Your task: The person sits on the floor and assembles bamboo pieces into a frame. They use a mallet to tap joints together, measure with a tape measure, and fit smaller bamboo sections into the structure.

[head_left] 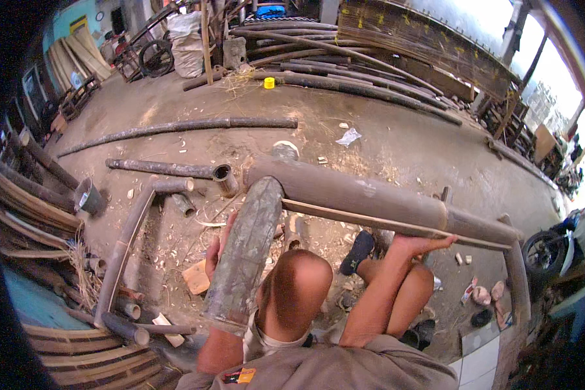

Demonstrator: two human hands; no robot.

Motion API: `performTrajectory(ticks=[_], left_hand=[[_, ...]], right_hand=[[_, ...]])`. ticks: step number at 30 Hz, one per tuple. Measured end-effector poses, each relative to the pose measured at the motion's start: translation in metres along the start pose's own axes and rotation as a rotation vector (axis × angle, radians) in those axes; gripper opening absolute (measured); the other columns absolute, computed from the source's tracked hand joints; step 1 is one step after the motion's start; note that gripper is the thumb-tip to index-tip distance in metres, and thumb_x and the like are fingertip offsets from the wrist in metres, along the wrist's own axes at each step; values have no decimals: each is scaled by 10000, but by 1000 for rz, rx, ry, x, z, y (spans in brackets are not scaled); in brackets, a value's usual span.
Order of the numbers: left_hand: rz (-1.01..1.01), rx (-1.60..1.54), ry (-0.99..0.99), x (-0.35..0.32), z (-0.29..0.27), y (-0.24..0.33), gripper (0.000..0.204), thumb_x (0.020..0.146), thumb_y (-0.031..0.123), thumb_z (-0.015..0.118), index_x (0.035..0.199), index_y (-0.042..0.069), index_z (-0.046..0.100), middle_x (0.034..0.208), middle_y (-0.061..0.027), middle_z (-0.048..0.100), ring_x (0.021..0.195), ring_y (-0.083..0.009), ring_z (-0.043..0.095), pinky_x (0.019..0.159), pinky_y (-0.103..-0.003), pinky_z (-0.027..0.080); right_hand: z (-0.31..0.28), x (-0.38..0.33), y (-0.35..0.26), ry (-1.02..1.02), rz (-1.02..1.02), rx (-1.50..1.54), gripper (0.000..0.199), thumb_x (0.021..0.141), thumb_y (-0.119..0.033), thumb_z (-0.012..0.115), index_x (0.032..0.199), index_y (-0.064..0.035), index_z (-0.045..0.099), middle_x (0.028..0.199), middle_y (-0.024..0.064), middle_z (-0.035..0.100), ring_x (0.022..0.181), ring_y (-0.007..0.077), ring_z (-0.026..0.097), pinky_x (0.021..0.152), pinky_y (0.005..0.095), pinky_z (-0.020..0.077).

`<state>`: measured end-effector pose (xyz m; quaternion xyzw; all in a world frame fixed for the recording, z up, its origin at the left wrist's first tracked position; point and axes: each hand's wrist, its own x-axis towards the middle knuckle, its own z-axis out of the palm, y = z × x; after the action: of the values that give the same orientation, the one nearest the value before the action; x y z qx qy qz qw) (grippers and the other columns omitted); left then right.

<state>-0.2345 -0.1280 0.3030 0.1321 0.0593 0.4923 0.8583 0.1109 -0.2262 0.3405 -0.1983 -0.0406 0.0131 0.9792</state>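
Note:
A thick brown bamboo pole [364, 195] lies crosswise before my knees, with a thin pale strip along its near side. At its left end a grey-green bamboo piece [244, 253] is joined and points back toward me. Behind that piece is my left hand [218, 248], partly hidden, its visible fingers closed against the left side. Under the right part of the long pole rests my right hand [428, 245], fingers stretched out rightward and touching the near edge. Another bamboo length [517, 279] runs toward me from the pole's right end.
A smaller bent bamboo frame [127, 250] stands at left, near a grey bucket [90, 196]. Long bamboo poles [182, 128] lie ahead, with a stack farther back by a yellow object [269, 82]. Shavings litter the floor. A wheel [545, 250] is at right.

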Motion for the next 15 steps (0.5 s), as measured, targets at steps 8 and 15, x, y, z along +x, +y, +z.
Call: performTrajectory(ticks=[8, 15], left_hand=[[56, 60, 13, -24, 10, 10, 813, 985, 502, 484, 1613, 36, 259, 1629, -163, 349, 1444, -301, 444, 1151, -520, 410], [42, 167, -3, -44, 14, 8, 813, 978, 476, 507, 1614, 38, 255, 1634, -161, 338, 1448, -298, 438, 1163, -503, 396]], right_hand=[[-12, -4, 19, 50, 15, 109, 904, 893, -798, 381, 1424, -79, 518, 1322, 181, 624, 1195, 389, 616, 1037, 581, 490], [-19, 0, 9, 159, 38, 97, 928, 864, -828, 436, 1424, -92, 525, 1333, 179, 619, 1202, 370, 617, 1025, 551, 504]])
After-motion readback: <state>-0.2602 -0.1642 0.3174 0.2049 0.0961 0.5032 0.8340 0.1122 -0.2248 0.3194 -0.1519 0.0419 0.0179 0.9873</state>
